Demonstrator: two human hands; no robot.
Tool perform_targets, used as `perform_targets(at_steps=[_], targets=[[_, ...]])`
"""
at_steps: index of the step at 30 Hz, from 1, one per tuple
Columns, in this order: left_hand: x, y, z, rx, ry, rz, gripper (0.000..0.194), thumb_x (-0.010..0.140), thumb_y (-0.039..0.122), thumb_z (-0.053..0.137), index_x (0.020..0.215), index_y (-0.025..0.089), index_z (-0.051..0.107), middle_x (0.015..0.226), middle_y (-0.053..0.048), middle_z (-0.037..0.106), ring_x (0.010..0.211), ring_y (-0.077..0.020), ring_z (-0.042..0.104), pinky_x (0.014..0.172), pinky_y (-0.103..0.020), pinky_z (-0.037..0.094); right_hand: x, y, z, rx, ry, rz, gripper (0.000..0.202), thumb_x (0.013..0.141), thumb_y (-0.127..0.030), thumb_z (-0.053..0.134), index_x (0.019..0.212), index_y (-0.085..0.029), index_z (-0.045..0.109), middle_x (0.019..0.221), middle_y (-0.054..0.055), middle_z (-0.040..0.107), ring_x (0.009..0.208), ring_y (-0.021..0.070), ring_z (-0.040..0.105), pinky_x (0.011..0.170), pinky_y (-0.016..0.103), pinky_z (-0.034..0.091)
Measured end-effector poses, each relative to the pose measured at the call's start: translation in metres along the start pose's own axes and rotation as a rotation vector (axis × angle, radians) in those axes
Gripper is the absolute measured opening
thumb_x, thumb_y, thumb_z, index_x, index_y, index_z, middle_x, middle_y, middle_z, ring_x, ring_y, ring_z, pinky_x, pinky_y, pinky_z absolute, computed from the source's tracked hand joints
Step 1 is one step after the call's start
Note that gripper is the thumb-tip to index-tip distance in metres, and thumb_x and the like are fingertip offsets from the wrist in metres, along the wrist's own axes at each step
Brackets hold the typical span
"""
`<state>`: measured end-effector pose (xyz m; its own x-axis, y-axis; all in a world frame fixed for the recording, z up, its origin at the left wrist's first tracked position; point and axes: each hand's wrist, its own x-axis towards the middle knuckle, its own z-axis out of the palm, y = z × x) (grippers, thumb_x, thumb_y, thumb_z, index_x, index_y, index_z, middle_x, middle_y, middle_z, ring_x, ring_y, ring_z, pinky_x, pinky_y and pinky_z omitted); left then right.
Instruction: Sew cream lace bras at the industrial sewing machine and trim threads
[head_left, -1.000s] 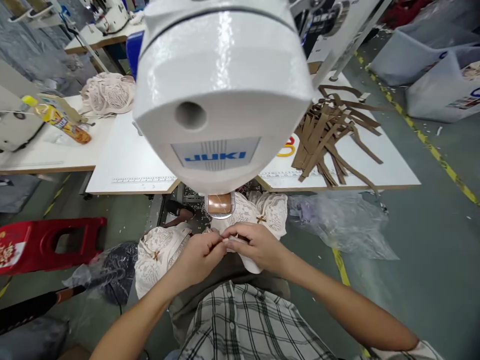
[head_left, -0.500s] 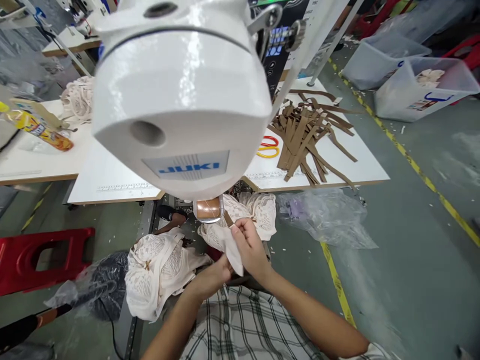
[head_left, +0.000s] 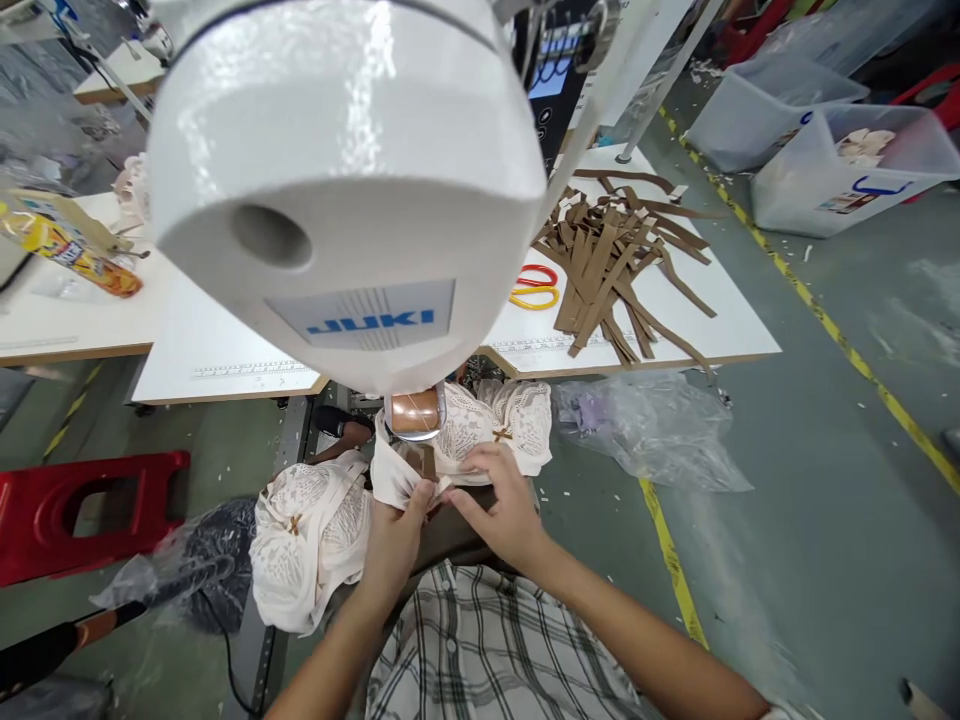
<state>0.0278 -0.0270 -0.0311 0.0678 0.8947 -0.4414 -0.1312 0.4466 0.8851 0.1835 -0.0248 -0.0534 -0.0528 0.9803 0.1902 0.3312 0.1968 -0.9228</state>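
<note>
Left grip [head_left: 397, 535] pinches cream fabric [head_left: 391, 474]; clear bin [head_left: 787, 195] holds cloth [head_left: 866, 146]

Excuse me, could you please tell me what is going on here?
A person is handling pale cloth by a sewing machine. The left hand pinches the cloth, with a short brown strip against it; the right hand is at its edge, grip unclear. One lace garment lies just beyond the hands, a second garment to their left. Loose strips and scissors are on the table.
</note>
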Motion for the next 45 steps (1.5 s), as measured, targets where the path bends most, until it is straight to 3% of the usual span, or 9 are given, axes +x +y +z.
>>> perform_targets(at_steps=[4,8,11,16,18,24,35,40,45], targets=[[0.000,0.016,-0.022,0.284,-0.358,-0.042,0.042,0.091,0.049,0.057,0.063,0.018,0.056,0.052,0.002,0.053,0.054,-0.0131,0.052,0.061,-0.026,0.043,0.026,-0.009,-0.030,-0.132,-0.406,-0.279,0.030,0.089,-0.036,0.063,0.113,-0.018,0.057,0.110,0.011,0.064,0.104,0.0248,0.059,0.089,0.038,0.047],[0.000,0.033,-0.029,0.336,-0.446,-0.122,0.035,0.088,0.050,0.060,0.077,0.018,0.056,0.056,0.005,0.047,0.053,-0.0109,0.041,0.054,-0.025,0.035,0.040,-0.021,-0.038,-0.129,-0.748,-0.243,0.006,0.092,-0.024,0.056,0.097,-0.020,0.058,0.082,0.000,0.066,0.070,0.0137,0.059,0.062,0.025,0.041],[0.000,0.044,-0.030,0.366,-0.402,-0.191,0.031,0.085,0.047,0.065,0.080,0.017,0.060,0.060,0.003,0.051,0.057,-0.0112,0.043,0.056,-0.024,0.034,0.037,-0.019,-0.036,-0.077,-0.666,-0.215,0.003,0.087,-0.020,0.057,0.090,-0.021,0.054,0.067,-0.005,0.057,0.056,0.0100,0.050,0.054,0.022,0.035],[0.003,0.052,-0.027,0.146,-0.211,-0.150,0.032,0.080,0.045,0.072,0.090,0.015,0.070,0.075,-0.003,0.067,0.058,-0.0104,0.045,0.055,-0.024,0.036,0.026,-0.010,-0.037,-0.096,-0.032,0.045,0.005,0.088,-0.018,0.053,0.087,-0.022,0.052,0.062,-0.005,0.051,0.051,0.0106,0.046,0.051,0.023,0.036],[0.005,0.049,-0.024,0.055,-0.109,-0.130,0.031,0.078,0.045,0.075,0.080,0.014,0.071,0.074,-0.004,0.068,0.055,-0.0091,0.043,0.054,-0.023,0.036,0.022,-0.013,-0.036,-0.181,0.080,0.004,0.008,0.091,-0.017,0.052,0.087,-0.023,0.056,0.070,-0.002,0.060,0.060,0.0125,0.054,0.058,0.025,0.041],[0.005,0.039,-0.005,-0.194,-0.001,-0.115,0.025,0.071,0.034,0.083,0.073,0.013,0.070,0.068,-0.001,0.065,0.061,-0.0092,0.052,0.060,-0.021,0.042,0.016,-0.035,-0.014,-0.263,0.009,-0.303,0.014,0.092,-0.014,0.056,0.097,-0.023,0.065,0.087,0.002,0.073,0.081,0.0166,0.067,0.074,0.030,0.049],[0.000,0.028,0.006,-0.021,0.040,0.063,0.033,0.080,0.034,0.075,0.108,0.017,0.069,0.104,-0.007,0.072,0.093,-0.0202,0.066,0.083,-0.029,0.050,0.026,-0.029,-0.016,-0.129,-0.149,0.057,0.009,0.090,-0.022,0.059,0.086,-0.023,0.067,0.080,0.002,0.068,0.073,0.0164,0.062,0.065,0.028,0.047],[-0.003,0.035,0.000,0.243,-0.028,0.115,0.018,0.082,0.033,0.071,0.080,0.015,0.071,0.071,-0.002,0.070,0.068,-0.0158,0.064,0.067,-0.025,0.050,0.035,-0.032,-0.029,-0.013,-0.340,0.120,0.010,0.079,-0.013,0.063,0.072,-0.020,0.061,0.070,-0.002,0.058,0.061,0.0110,0.052,0.057,0.022,0.039],[-0.004,0.034,-0.003,0.224,-0.077,0.114,0.020,0.080,0.035,0.071,0.076,0.015,0.070,0.067,-0.003,0.070,0.062,-0.0164,0.064,0.062,-0.026,0.051,0.037,-0.030,-0.032,-0.001,-0.414,0.052,0.011,0.076,-0.010,0.059,0.073,-0.020,0.061,0.070,-0.002,0.055,0.064,0.0113,0.051,0.059,0.022,0.036]])
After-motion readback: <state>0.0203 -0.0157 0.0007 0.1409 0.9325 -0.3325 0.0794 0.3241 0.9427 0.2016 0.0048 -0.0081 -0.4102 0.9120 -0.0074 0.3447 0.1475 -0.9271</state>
